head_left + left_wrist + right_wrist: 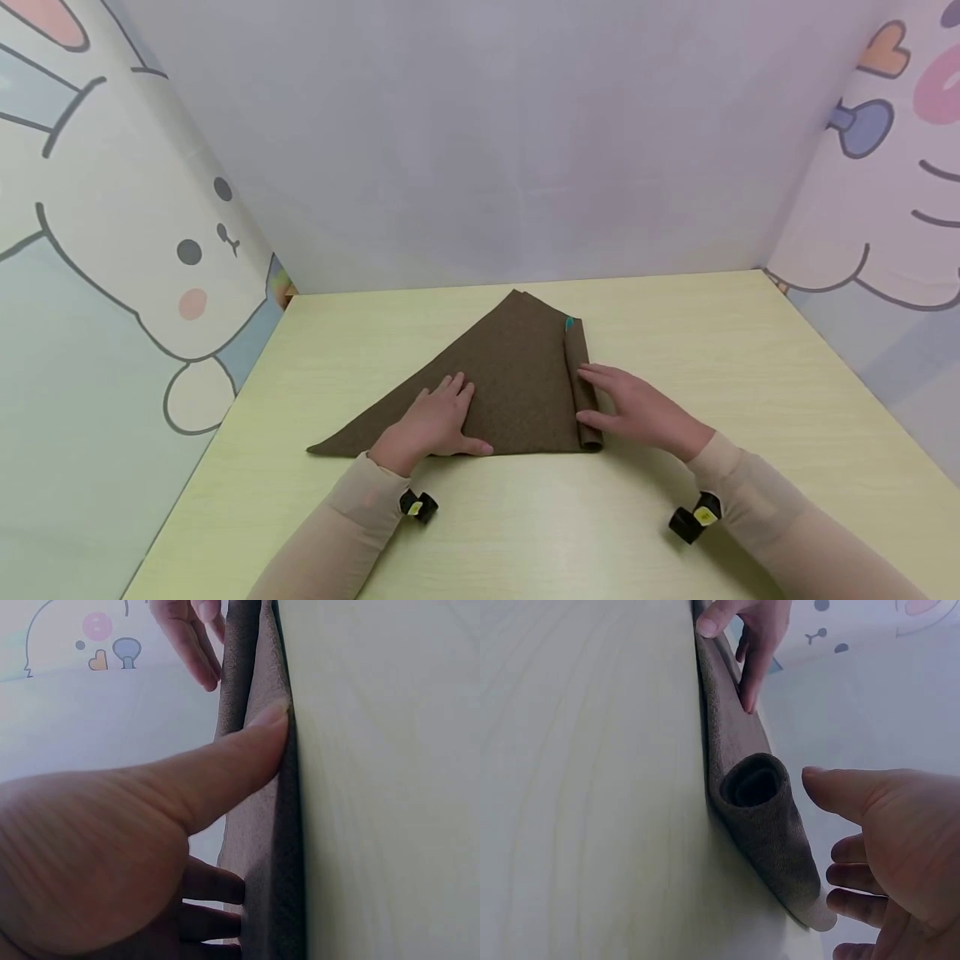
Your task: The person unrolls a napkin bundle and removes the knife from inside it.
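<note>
A brown cloth (pixel 517 375) lies folded into a triangular shape on the table, its right side turned into a loose roll (pixel 584 392). Near the top of that roll shows a small teal tag (pixel 569 323). My left hand (pixel 435 421) rests flat on the cloth near its lower edge, fingers spread; in the left wrist view its thumb (pixel 232 761) lies across the edge. My right hand (pixel 641 407) is beside the roll, thumb and fingers apart. In the right wrist view, a gap separates the right hand (pixel 900 847) from the roll's hollow end (pixel 756 784).
The pale wood-grain table (pixel 510 533) extends around the cloth. A plain whitish backdrop (pixel 517 150) stands behind it, with cartoon-printed panels at the left (pixel 112 250) and right (pixel 885 192). Dark wrist cameras sit on the left wrist (pixel 418 505) and right wrist (pixel 695 517).
</note>
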A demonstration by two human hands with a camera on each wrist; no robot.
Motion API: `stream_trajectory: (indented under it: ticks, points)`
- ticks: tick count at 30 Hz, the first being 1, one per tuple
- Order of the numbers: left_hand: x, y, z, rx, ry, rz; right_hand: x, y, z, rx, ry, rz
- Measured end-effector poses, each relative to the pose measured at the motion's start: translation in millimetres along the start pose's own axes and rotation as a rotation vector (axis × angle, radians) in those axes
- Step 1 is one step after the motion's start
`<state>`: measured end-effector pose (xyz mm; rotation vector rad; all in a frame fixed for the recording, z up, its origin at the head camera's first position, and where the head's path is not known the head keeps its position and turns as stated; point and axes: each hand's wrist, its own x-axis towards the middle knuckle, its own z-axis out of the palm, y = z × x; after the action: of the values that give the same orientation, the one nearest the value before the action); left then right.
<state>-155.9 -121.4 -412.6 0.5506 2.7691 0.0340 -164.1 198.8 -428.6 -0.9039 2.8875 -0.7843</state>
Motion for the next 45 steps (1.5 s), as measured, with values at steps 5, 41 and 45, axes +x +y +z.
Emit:
stream_trajectory:
  ticks: [5,41,45]
  points:
    - [-0.2,-0.1,0.3,-0.002,0.001,0.001,11.9,-9.6,3.6,-0.013,-0.018,-0.009]
    - [-0.9,-0.3,0.2,-0.011,0.007,0.006,13.2,8.9,15.1,-0.128,0.087,-0.005]
    - [-0.6,-0.5,0.3,-0.005,0.008,0.004,10.9,8.1,13.0,-0.078,0.057,0.087]
